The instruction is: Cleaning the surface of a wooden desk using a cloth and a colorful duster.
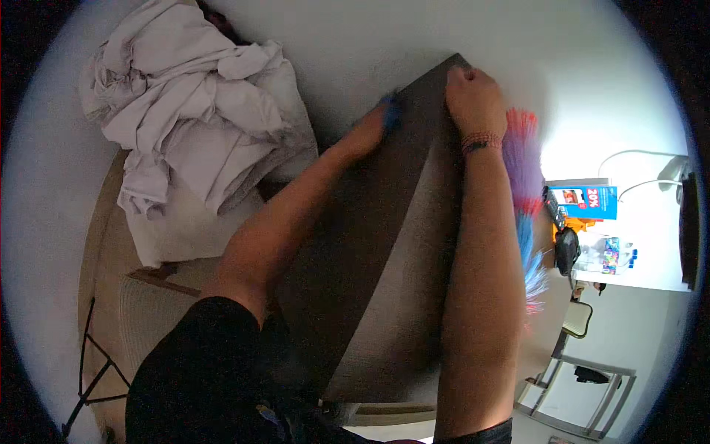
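Observation:
My left hand (373,130) is pressed near the far left edge of a dark brown panel (355,238), blurred, with a blue cloth-like thing (391,112) in its fingers. At the panel's far corner my right hand (474,100) has its fingers curled over the edge, a beaded bracelet on the wrist. A paler strip, perhaps the panel's side face or reflected light, runs between my forearms. Just beyond my right forearm is a fluffy duster (524,166) in red, purple and blue; whether it has a handle is hidden.
Crumpled white fabric (188,111) is heaped at the upper left above a woven seat (150,316). Black thin metal legs (100,366) stand lower left. To the right are a blue printed box (591,202), a black pouch (567,251), bottles (613,255) and a metal-framed rack (582,388). A pale wall (360,39) rises ahead.

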The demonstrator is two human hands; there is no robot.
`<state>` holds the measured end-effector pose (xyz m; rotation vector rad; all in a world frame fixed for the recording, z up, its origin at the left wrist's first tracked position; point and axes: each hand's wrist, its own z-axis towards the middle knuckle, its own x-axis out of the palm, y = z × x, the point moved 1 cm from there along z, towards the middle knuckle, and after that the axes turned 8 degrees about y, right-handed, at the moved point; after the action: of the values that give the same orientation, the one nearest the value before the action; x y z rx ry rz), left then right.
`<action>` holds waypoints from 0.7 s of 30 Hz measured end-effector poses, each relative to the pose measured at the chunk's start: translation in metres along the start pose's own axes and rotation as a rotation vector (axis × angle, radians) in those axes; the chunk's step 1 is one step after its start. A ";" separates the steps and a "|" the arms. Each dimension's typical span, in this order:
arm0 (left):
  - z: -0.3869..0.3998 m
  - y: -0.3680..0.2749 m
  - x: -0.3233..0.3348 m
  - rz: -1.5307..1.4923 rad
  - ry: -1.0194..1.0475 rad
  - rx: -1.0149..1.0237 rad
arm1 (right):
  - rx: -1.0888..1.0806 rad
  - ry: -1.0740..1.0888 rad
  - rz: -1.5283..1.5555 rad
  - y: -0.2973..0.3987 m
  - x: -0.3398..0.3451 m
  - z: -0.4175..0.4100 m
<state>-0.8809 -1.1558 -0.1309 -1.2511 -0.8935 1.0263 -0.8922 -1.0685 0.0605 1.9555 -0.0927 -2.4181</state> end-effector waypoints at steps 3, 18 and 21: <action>0.021 -0.059 -0.005 0.155 -0.014 0.191 | -0.050 -0.012 0.021 0.001 0.002 0.000; -0.139 0.121 0.028 -0.107 0.090 -0.498 | 0.039 0.046 0.030 -0.005 -0.001 0.001; -0.156 -0.006 0.030 -0.065 0.061 -0.077 | 0.006 0.037 0.020 -0.005 -0.004 0.003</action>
<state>-0.7240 -1.1759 -0.1439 -1.3027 -0.9282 0.9052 -0.8939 -1.0630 0.0648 1.9909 -0.1185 -2.3707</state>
